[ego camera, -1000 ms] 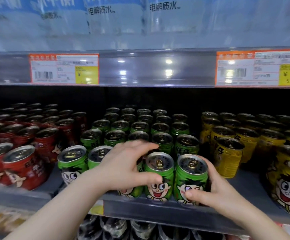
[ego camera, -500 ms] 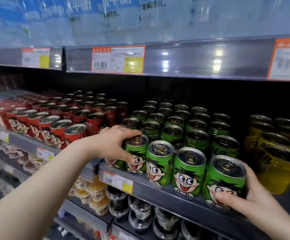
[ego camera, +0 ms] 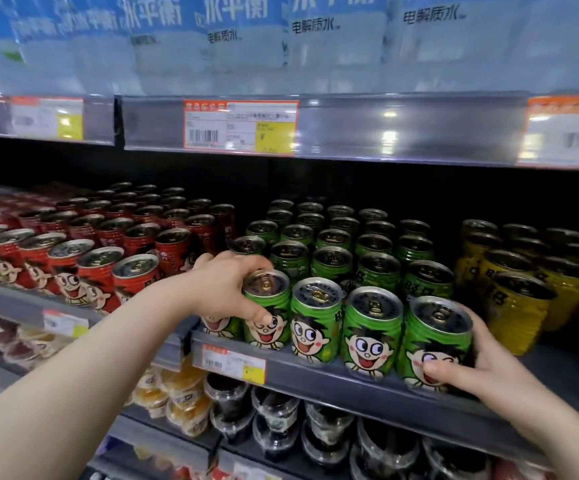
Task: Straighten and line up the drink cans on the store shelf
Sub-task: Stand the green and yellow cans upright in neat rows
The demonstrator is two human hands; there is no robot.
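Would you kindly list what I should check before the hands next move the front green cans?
1. Left hand grips a green can: ok, thumb on its label.
2. Right hand holds the end can: ok.
3. Four visible front cans upright, faces forward: ok.
4. Hidden can behind the left hand: cannot tell.
5. Front row flush with the shelf lip: cannot tell.
6. Room beside the yellow cans: ok, a gap shows.
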